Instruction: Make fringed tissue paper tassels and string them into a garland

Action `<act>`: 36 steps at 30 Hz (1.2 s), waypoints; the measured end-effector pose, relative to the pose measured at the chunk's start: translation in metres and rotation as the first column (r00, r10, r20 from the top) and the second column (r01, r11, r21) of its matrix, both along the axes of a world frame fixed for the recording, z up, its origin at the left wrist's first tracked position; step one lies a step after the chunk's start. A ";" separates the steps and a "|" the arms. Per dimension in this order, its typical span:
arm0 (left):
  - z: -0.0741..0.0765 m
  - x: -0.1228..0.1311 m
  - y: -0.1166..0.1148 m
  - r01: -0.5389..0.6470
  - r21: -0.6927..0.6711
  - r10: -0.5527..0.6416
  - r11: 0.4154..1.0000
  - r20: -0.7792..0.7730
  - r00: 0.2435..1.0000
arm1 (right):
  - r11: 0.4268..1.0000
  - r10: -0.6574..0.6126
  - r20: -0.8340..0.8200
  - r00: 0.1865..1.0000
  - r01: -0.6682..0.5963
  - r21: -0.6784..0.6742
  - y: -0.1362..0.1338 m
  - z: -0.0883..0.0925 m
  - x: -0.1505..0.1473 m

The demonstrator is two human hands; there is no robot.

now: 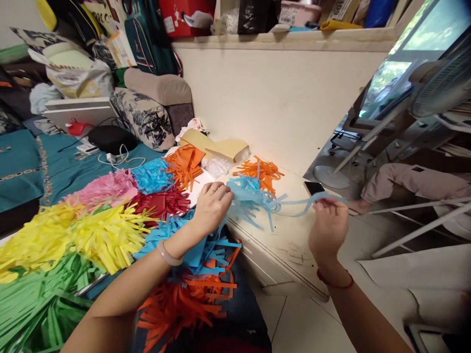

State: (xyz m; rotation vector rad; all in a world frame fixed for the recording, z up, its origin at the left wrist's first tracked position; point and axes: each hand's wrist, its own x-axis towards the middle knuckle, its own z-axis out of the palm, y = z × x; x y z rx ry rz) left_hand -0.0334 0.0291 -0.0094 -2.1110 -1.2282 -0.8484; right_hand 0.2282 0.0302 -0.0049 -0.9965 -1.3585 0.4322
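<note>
My left hand (pixel 213 206) is closed on the gathered end of a light blue paper tassel (pixel 250 196), whose fringe spreads over the white cabinet top. Off to the right, my right hand (pixel 329 223) pinches a few long strips drawn out from that same tassel. Behind it on the cabinet lies an orange fringed bundle (pixel 270 171). Below my left forearm, blue fringed paper (pixel 195 242) and orange fringed paper (pixel 184 304) rest on my lap.
Yellow (pixel 110 235), green (pixel 47 304), pink (pixel 106 189) and dark red (pixel 162 203) fringed bundles are heaped at the left. A dark phone (pixel 314 188) lies near the cabinet's right end. Beyond stand a fan (pixel 441 83) and another person's leg (pixel 415 181).
</note>
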 end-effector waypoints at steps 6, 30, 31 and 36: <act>0.010 0.007 -0.001 0.119 -0.158 -0.100 0.980 0.122 0.987 | 0.949 0.191 0.842 0.505 -0.315 -0.027 0.030 0.027 -0.049; -0.076 0.034 -0.010 0.175 -0.377 -0.229 0.910 -0.106 0.968 | 0.985 -0.136 0.991 -0.006 0.105 0.136 0.097 0.018 0.058; -0.079 0.043 -0.010 0.170 -0.407 -0.238 0.898 -0.121 0.964 | 0.973 -0.159 0.987 -0.005 0.169 0.158 0.090 0.017 0.070; -0.074 0.066 -0.011 0.146 -0.503 -0.253 0.852 -0.151 0.955 | 0.980 -0.009 0.996 0.091 -0.195 0.027 0.032 -0.009 0.041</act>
